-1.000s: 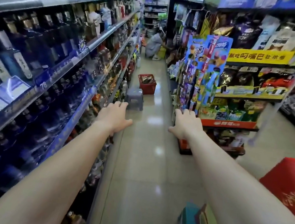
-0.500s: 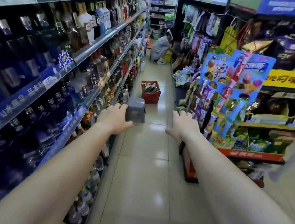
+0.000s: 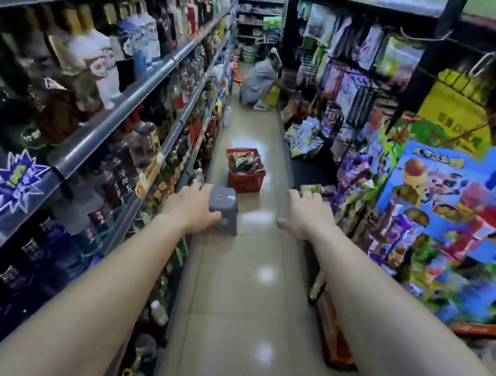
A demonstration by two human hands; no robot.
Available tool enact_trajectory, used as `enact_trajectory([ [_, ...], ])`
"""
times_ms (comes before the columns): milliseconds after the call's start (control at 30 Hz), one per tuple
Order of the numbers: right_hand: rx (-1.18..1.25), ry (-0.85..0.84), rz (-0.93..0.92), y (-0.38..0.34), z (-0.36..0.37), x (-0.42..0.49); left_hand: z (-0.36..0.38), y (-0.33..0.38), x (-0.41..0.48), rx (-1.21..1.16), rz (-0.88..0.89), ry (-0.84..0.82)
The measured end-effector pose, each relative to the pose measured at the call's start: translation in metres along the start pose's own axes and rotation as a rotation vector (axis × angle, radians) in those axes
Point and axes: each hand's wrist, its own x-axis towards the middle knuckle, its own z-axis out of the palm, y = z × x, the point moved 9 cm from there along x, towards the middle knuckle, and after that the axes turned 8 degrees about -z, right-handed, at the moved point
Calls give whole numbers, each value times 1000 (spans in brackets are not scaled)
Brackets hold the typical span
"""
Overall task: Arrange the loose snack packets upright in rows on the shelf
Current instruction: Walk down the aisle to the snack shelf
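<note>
I look down a shop aisle with both arms stretched forward. My left hand (image 3: 193,206) and my right hand (image 3: 306,215) are held out over the floor, fingers loosely apart, holding nothing. A red basket (image 3: 245,172) full of snack packets stands on the floor ahead, beyond my hands. Loose snack packets (image 3: 306,137) lie heaped on the low right-hand shelf further down the aisle. A grey plastic stool (image 3: 224,208) stands on the floor just past my left hand.
Bottle shelves (image 3: 116,118) line the left side. On the right stand snack shelves and a blue cardboard display (image 3: 458,223). A person (image 3: 259,84) crouches at the far end of the aisle. The tiled floor (image 3: 244,299) runs between the two sides.
I have moved forward along the aisle. The stool, the red basket and the crouching person appear nearer. Both hands stay stretched out in front, empty.
</note>
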Motion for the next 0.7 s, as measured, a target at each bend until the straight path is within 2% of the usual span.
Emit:
enact_trajectory([
  [333, 55, -47, 41, 61, 17, 260, 9, 13, 272, 66, 19, -43],
  [700, 85, -80, 90, 118, 18, 508, 7, 39, 531, 1, 76, -80],
])
